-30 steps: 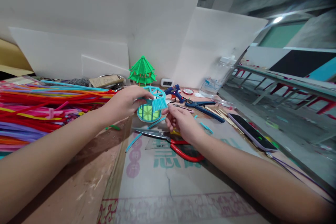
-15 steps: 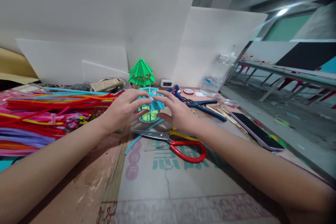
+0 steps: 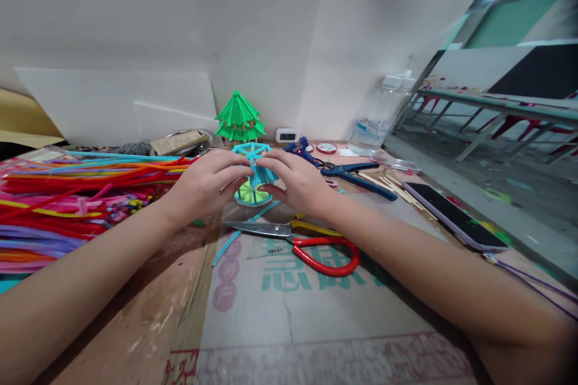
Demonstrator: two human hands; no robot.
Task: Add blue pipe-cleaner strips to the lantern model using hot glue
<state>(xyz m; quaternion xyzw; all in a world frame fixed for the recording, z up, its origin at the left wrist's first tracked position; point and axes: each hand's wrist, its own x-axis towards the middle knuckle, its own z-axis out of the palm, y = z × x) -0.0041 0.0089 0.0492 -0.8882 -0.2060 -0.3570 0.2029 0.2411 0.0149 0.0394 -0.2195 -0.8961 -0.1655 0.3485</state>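
Note:
A small blue pipe-cleaner pavilion frame (image 3: 251,154) with a light green round base (image 3: 250,194) stands on the table. My left hand (image 3: 205,185) curls against its left side. From the other side, my right hand (image 3: 295,180) presses a blue fringe-like panel of pipe cleaners (image 3: 262,175) against the frame. Fingers of both hands are closed round the model. A finished green pavilion model (image 3: 239,117) stands just behind it.
A big pile of coloured pipe cleaners (image 3: 67,198) lies at the left. Red-handled scissors (image 3: 311,240) lie in front of my hands. A blue glue gun (image 3: 300,150), blue pliers (image 3: 356,175), a phone (image 3: 454,213), a water bottle (image 3: 379,114) and white boards (image 3: 271,42) stand around.
My right hand brought the blue fringe panel from in front of the frame onto its side. Both hands closed in round the model, which now sits lower on the table.

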